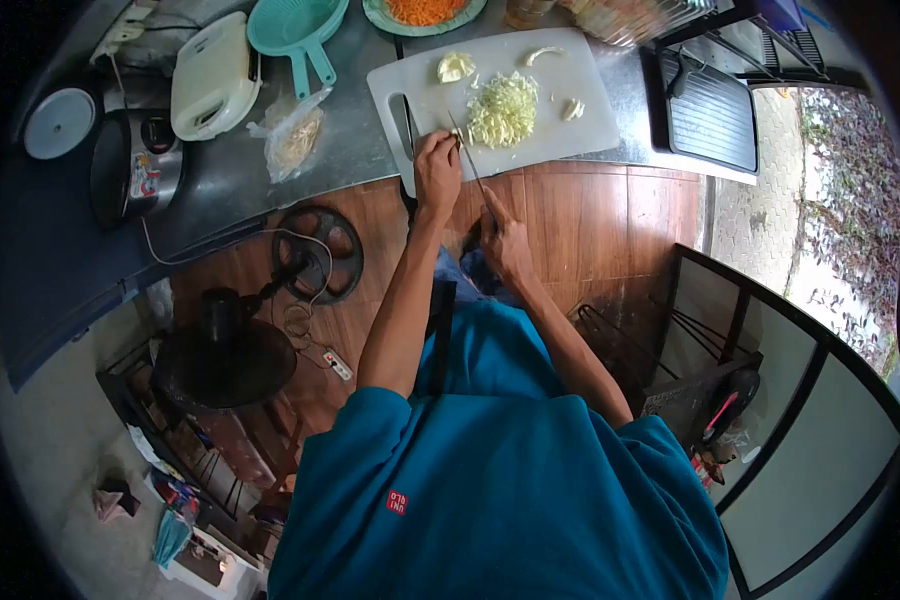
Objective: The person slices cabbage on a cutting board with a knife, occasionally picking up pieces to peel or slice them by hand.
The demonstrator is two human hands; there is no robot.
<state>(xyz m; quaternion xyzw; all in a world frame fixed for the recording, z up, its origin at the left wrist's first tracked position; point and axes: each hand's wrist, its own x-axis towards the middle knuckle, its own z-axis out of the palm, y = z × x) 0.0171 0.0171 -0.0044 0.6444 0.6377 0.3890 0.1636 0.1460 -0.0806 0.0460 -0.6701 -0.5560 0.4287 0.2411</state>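
Observation:
A white cutting board (580,130) lies at the counter's front edge. On it sits a heap of shredded pale green cabbage (503,110), with a larger cabbage piece (455,67) behind and small pieces at the right. My right hand (507,240) is closed round the handle of a knife (470,160), whose blade points up and left over the board. My left hand (438,170) is closed at the board's front left, its fingertips beside the blade. A small piece shows at those fingertips, mostly hidden by them.
A plate of shredded orange food (425,12) stands behind the board. Left of it are a teal strainer (295,30), a plastic bag (295,135), a white appliance (213,75) and a rice cooker (155,165). A grill pan (712,118) lies at the right.

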